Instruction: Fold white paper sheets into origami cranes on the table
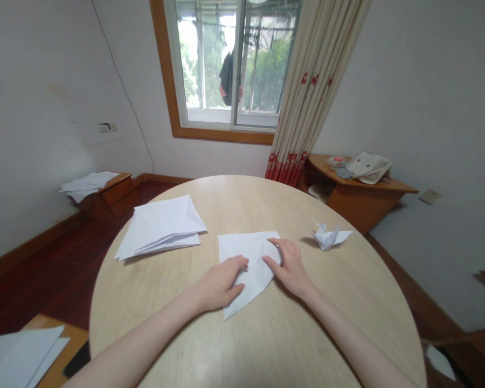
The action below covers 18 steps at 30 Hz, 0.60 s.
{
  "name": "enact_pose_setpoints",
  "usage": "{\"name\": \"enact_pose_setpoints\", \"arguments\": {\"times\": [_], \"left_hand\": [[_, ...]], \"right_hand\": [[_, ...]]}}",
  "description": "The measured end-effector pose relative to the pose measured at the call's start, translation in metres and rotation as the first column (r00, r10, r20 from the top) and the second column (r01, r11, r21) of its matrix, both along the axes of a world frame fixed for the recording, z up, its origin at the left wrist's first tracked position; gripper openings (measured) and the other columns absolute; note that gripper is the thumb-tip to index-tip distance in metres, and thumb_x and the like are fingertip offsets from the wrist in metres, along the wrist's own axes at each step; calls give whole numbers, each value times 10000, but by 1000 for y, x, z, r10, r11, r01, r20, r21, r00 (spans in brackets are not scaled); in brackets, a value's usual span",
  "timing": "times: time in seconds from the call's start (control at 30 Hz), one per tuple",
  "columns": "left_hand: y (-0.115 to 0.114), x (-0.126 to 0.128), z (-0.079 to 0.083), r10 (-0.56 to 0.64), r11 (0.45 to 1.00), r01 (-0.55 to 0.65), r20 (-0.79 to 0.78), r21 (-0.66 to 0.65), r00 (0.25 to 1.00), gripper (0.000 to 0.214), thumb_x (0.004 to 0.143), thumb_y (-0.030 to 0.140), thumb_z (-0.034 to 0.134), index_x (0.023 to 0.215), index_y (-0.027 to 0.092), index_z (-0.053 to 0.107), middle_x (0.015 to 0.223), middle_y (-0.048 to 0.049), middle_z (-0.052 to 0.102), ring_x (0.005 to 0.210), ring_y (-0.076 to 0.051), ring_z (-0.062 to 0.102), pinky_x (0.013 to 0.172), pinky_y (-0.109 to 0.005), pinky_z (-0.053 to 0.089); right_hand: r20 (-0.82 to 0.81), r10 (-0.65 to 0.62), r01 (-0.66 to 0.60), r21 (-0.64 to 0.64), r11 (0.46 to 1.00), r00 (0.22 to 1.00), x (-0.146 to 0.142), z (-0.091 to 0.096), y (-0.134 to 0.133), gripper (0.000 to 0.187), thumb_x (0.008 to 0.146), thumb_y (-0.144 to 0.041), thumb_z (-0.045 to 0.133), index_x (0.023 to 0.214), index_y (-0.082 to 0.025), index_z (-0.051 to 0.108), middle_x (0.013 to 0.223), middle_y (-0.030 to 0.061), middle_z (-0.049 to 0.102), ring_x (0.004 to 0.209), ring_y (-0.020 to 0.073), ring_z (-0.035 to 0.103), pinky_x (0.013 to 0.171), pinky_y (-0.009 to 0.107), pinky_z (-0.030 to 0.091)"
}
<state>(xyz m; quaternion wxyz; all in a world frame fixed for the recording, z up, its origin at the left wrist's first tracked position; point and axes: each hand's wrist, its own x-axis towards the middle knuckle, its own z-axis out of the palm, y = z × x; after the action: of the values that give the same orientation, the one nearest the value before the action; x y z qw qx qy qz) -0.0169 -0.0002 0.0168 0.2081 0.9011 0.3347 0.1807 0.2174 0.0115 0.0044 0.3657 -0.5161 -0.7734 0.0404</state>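
White paper [248, 283], folded to a point, lies between the hands on the wooden counter [267, 207]. Left hand [220, 284] curls against its edge; right hand [291, 268] rests spread on it. A folded paper crane [327, 237] sits beyond the right hand, a stack of folded sheets [160, 229] beyond the left.

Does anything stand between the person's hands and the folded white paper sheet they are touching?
Nothing visible does. The left hand and right hand both lie directly on the folded white paper sheet. The paper crane and stack of folded paper lie apart from it on the round wooden table.
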Motion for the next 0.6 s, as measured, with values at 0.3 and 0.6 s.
{"name": "enact_pose_setpoints", "arguments": {"times": [0.3, 0.6], "left_hand": [[4, -4, 1, -86, 990, 96, -98, 102, 991, 353, 960, 375, 416, 1264, 275, 565, 1418, -48, 457, 1324, -238, 391, 1087, -395, 339], [3, -2, 5, 10, 973, 42, -225, 227, 974, 474, 922, 515, 444, 1328, 278, 504, 1438, -98, 423, 1235, -294, 458, 1016, -459, 370]], "right_hand": [[167, -9, -3, 69, 998, 986, -8, -1, -6, 319, 939, -310, 401, 1189, -322, 599, 1250, 67, 552, 1163, 278, 441, 986, 497, 281], [243, 42, -54, 42, 998, 969, -13, -4, -9, 444, 910, -352, 455, 1353, -317, 460, 1432, 65, 415, 1277, 295, 337, 1021, 523, 263]]}}
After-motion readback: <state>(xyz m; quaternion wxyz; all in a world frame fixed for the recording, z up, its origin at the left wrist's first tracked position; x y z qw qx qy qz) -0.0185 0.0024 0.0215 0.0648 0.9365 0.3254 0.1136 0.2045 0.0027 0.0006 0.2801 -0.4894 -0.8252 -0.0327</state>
